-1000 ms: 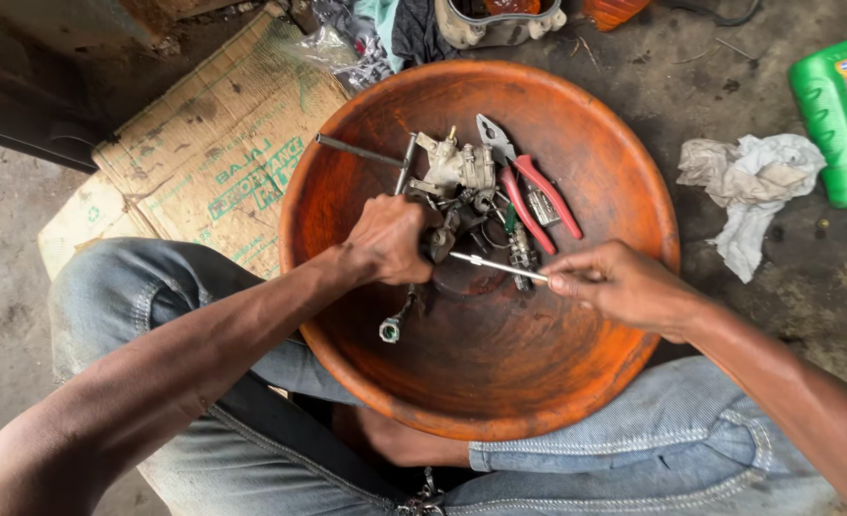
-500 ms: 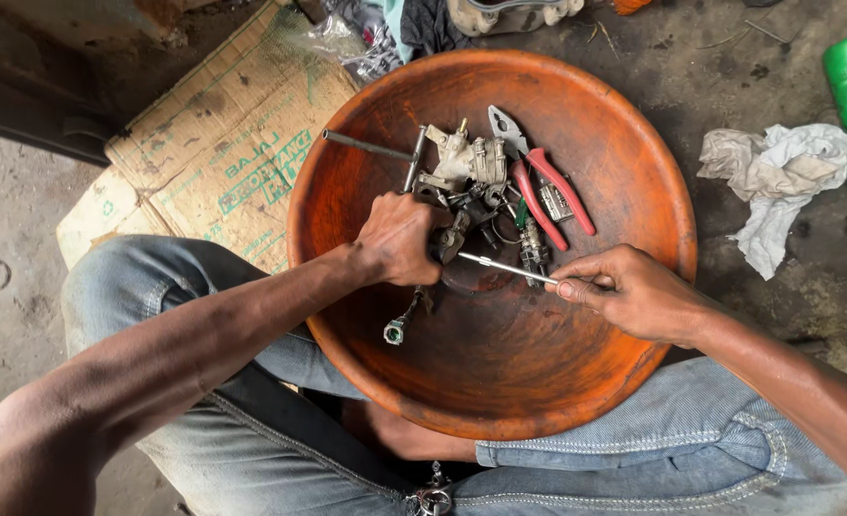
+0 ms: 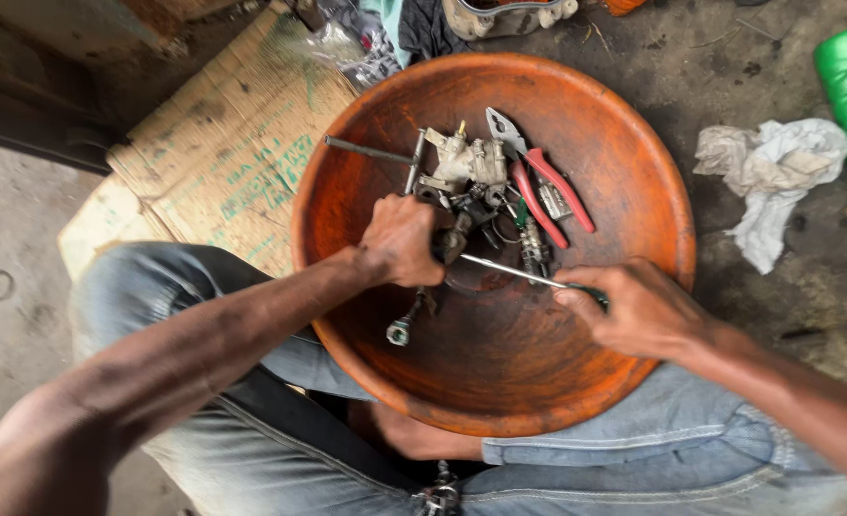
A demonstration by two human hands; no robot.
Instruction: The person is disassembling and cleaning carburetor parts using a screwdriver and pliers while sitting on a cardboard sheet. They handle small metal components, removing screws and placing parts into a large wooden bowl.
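I see my left hand [image 3: 400, 239] with its grip closed on a small metal part [image 3: 454, 239], and my right hand [image 3: 639, 311] gripping a screwdriver [image 3: 514, 272] over the orange bowl [image 3: 634, 172].

A rough repair workshop: stained concrete floor [image 3: 749, 76], pliers [image 3: 543, 182] and greasy engine parts [image 3: 466, 167] in a basin [image 3: 576, 382].

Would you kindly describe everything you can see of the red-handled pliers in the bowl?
The red-handled pliers lie flat inside the round orange-brown bowl, in its upper middle. The grey metal head points up and left, jaws about closed; the two slim red handles splay slightly toward the lower right. The head rests beside a pale metal engine part, and small metal bits crowd the lower handle. Neither hand touches them.
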